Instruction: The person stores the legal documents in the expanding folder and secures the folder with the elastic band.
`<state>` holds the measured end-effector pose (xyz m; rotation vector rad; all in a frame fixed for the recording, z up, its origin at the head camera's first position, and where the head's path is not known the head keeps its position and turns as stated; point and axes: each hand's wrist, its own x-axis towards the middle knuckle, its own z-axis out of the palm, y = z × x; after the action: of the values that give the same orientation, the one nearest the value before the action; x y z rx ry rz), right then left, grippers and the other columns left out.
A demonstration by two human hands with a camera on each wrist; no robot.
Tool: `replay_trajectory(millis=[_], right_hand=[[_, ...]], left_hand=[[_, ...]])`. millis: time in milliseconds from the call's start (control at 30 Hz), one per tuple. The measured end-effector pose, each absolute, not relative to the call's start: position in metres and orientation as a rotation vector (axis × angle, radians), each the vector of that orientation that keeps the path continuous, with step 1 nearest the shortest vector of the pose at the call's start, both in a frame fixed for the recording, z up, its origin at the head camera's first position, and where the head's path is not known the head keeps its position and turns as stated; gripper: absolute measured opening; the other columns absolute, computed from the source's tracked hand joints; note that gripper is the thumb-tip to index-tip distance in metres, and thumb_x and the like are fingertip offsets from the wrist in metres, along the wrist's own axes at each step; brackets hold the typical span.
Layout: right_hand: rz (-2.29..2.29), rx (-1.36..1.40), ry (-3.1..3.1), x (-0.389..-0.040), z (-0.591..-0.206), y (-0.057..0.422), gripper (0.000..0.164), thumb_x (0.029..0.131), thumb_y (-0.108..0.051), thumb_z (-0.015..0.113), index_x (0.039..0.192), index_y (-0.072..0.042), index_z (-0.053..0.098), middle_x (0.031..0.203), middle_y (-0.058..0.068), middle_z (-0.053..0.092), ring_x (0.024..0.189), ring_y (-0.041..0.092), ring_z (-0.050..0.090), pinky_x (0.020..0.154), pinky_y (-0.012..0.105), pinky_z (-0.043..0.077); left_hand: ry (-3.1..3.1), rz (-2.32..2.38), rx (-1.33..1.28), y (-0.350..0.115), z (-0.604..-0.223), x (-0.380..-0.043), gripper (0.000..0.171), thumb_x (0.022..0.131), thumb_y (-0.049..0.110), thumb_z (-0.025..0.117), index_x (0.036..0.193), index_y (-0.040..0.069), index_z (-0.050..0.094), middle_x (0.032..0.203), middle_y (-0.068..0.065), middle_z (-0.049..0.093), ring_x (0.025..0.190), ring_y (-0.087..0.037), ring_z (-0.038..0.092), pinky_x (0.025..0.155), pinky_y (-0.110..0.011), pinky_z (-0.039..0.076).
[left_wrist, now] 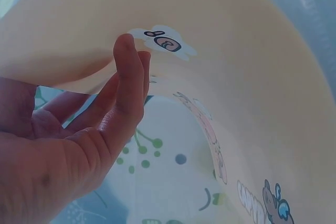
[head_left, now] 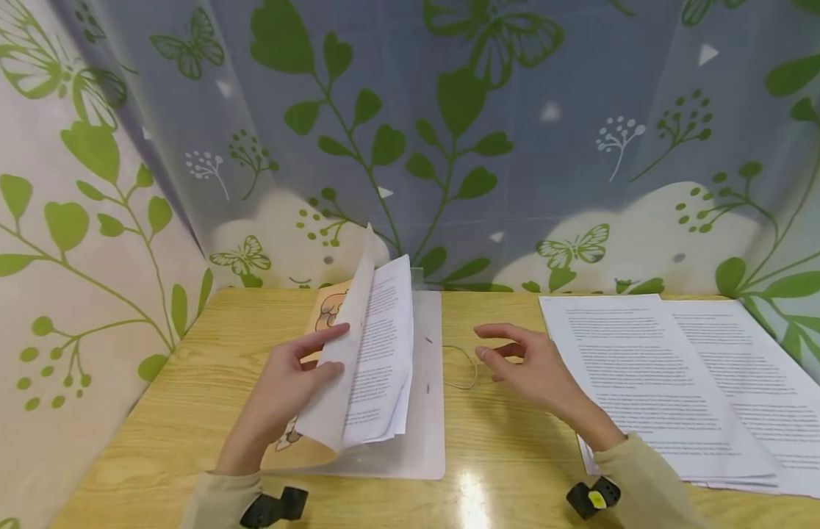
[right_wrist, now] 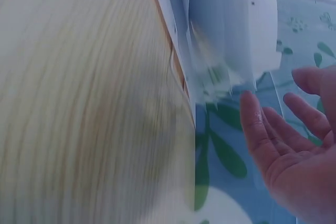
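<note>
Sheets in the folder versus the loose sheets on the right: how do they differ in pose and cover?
The sheets in the folder are bunched and tilt up with bent edges, while the loose sheets lie flat on the table, spread and overlapping. The folder's raised cover, held by the left hand, partly hides the first; no cover lies over the loose sheets. Both are white with printed text.
</note>
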<state>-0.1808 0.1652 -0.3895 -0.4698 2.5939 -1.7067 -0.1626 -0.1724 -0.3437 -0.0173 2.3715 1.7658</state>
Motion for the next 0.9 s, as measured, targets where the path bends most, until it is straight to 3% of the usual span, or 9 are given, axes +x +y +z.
replay_trajectory(millis=[333,567,733,900], right_hand=[[-1.54,-0.367,2.787,-0.173,-0.382,0.202,0.037,0.097,-0.028,0.071,0.133,-0.017,0.067,0.128,0.013,0.071,0.094,0.017,0.075,0.068,0.029,0.06],[-1.427,-0.331,2.924,-0.167,-0.38,0.221,0.035,0.097,-0.031,0.071,0.13,-0.019,0.069,0.12,0.011,0.075,0.095,-0.006,0.068,0.071,0.023,0.058],[-1.36,-0.323,3.003,-0.165,-0.384,0.233,0.035,0.096,-0.032,0.073,0.128,-0.02,0.07,0.12,0.009,0.075,0.094,-0.01,0.067,0.075,0.021,0.059],[-1.313,-0.325,3.077,-0.161,-0.387,0.245,0.036,0.093,-0.032,0.076,0.127,-0.022,0.071,0.121,0.008,0.074,0.095,-0.006,0.068,0.074,0.019,0.059]], left_hand=[[2.387,1.771,0.001,-0.174,-0.341,-0.16,0.053,0.096,0.004,0.06,0.147,0.016,0.057,0.145,-0.021,0.055,0.089,-0.021,0.072,0.066,-0.034,0.062],[2.381,1.765,-0.035,-0.174,-0.342,-0.162,0.052,0.096,0.004,0.06,0.146,0.019,0.059,0.145,-0.017,0.056,0.09,-0.022,0.073,0.068,-0.034,0.063],[2.385,1.767,-0.01,-0.174,-0.342,-0.161,0.052,0.096,0.005,0.06,0.147,0.018,0.057,0.149,-0.018,0.052,0.091,-0.021,0.072,0.068,-0.033,0.062],[2.381,1.776,-0.002,-0.174,-0.341,-0.161,0.053,0.096,0.005,0.061,0.148,0.017,0.057,0.15,-0.017,0.051,0.091,-0.02,0.072,0.068,-0.033,0.062]])
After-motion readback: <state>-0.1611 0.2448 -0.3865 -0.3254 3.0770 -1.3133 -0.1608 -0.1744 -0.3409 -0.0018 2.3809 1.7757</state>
